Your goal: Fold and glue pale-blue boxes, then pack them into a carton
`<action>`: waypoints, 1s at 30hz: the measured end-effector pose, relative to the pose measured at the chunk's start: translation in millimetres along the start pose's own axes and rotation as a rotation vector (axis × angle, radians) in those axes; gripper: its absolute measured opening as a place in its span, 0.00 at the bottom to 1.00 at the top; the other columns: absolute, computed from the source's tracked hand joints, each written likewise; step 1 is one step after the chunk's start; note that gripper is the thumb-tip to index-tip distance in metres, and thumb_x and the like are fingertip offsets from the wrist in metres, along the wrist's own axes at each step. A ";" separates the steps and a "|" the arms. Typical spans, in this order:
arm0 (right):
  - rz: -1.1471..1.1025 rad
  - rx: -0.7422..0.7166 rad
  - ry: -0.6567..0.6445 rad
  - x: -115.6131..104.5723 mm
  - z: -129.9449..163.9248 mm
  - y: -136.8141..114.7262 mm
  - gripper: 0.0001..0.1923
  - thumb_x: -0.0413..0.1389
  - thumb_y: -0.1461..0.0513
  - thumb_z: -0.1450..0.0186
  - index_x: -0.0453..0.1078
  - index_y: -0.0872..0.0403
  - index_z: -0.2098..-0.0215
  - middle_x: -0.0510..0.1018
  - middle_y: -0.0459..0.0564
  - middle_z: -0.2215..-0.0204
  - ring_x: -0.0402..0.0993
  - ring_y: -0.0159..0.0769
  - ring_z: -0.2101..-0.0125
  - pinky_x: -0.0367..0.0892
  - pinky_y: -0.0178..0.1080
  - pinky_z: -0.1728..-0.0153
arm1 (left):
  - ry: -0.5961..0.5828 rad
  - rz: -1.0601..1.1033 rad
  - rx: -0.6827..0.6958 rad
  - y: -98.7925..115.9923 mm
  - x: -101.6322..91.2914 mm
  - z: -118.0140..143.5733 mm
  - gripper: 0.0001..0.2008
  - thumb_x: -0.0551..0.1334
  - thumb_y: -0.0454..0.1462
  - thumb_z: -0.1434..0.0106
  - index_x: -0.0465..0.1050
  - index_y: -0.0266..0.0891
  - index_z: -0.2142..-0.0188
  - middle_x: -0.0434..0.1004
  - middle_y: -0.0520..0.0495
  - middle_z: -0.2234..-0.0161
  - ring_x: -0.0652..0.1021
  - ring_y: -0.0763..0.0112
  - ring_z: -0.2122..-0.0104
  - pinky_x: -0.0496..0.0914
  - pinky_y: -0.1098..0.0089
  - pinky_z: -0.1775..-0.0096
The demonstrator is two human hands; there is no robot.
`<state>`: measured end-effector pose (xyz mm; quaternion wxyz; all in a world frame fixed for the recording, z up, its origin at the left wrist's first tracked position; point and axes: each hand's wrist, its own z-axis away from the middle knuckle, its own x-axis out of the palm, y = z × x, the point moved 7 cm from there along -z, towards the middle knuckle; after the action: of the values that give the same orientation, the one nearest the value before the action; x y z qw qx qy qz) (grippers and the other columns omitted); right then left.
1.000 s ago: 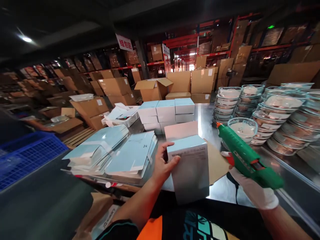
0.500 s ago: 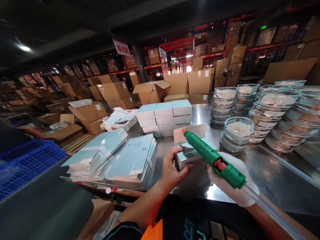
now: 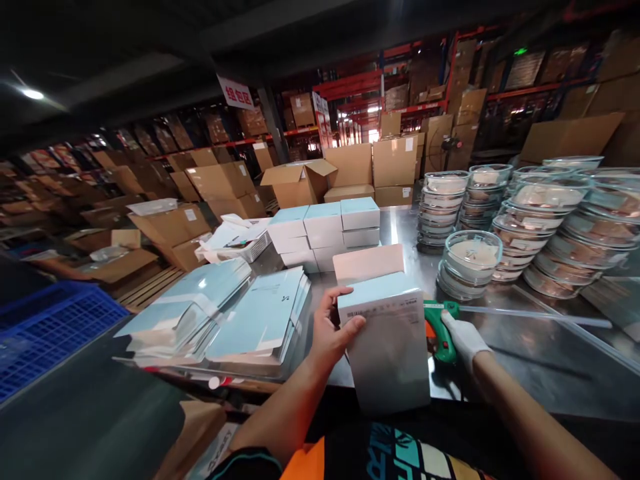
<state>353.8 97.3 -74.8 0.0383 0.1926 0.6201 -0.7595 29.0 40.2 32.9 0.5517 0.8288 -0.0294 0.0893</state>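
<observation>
My left hand (image 3: 334,331) grips the left side of a pale blue-and-white carton box (image 3: 387,347), held upright in front of me with its top flap (image 3: 369,262) open. My right hand (image 3: 463,337), in a white glove, holds a green glue gun (image 3: 439,322) low on the steel table (image 3: 525,347), just right of the box. A clear glue stick (image 3: 530,315) juts from the gun toward the right. Most of the gun is hidden behind the box.
Flat blue carton blanks (image 3: 235,313) lie in piles at my left. Closed blue boxes (image 3: 325,227) are stacked behind. Stacks of lidded clear bowls (image 3: 525,220) fill the right side. A blue crate (image 3: 50,333) sits far left, brown cartons (image 3: 350,167) beyond.
The glue gun came off the box top and dropped to the table on the right. My left hand tipped the box back upright toward me.
</observation>
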 end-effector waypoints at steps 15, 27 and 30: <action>-0.219 -0.551 -0.266 14.6 78.9 -133.0 0.39 0.67 0.41 0.37 0.72 0.53 0.36 0.80 0.60 0.39 0.75 0.58 0.37 0.69 0.55 0.33 | -0.144 -0.141 0.268 -1.0 24.1 4.9 0.28 0.76 0.59 0.40 0.78 0.40 0.54 0.79 0.38 0.48 0.82 0.52 0.47 0.76 0.60 0.49; -0.013 -1.153 -0.438 6.8 114.3 -129.7 0.30 0.60 0.70 0.26 0.75 0.34 0.33 0.63 0.45 0.23 0.63 0.44 0.25 0.67 0.48 0.28 | -0.453 -0.177 0.715 28.6 31.5 2.2 0.12 0.70 0.44 0.26 0.83 0.46 0.46 0.86 0.40 0.47 0.81 0.52 0.40 0.75 0.46 0.38; -0.010 -1.144 -0.441 5.8 111.9 -130.2 0.28 0.60 0.69 0.26 0.77 0.34 0.35 0.71 0.49 0.28 0.71 0.43 0.30 0.71 0.47 0.31 | -0.425 -0.176 0.732 32.0 28.0 1.0 0.10 0.70 0.42 0.26 0.84 0.45 0.48 0.88 0.42 0.51 0.84 0.53 0.43 0.76 0.46 0.39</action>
<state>282.4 21.0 61.5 0.2596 -0.0232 0.9078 -0.3284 51.9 28.2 66.6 0.2086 0.9691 -0.0379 -0.1264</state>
